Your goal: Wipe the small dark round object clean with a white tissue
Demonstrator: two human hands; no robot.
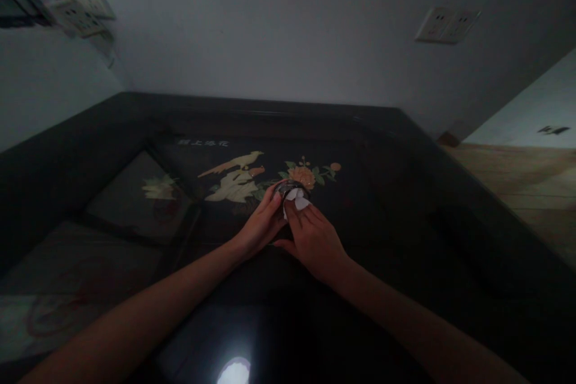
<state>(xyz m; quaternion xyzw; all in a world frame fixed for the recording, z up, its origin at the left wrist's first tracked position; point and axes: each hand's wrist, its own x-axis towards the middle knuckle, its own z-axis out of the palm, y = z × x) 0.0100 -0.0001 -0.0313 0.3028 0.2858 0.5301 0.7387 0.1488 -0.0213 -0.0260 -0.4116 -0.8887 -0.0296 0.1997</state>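
Above the black tabletop, my left hand (265,219) is closed round the side of a small round vessel (279,188) with a dark, shiny rim. Whether it is glass or metal I cannot tell. My right hand (315,240) presses a crumpled white tissue (300,199) into the vessel's opening, its fingers partly inside. The vessel's base and lower wall are hidden behind both hands.
The glossy black table (387,204) carries a bird-and-flower picture (238,183) and mirrors a bright light. A dark oblong object (472,246) lies at the right. White sockets (447,25) sit on the grey wall (270,24); wooden floor (517,174) shows beyond.
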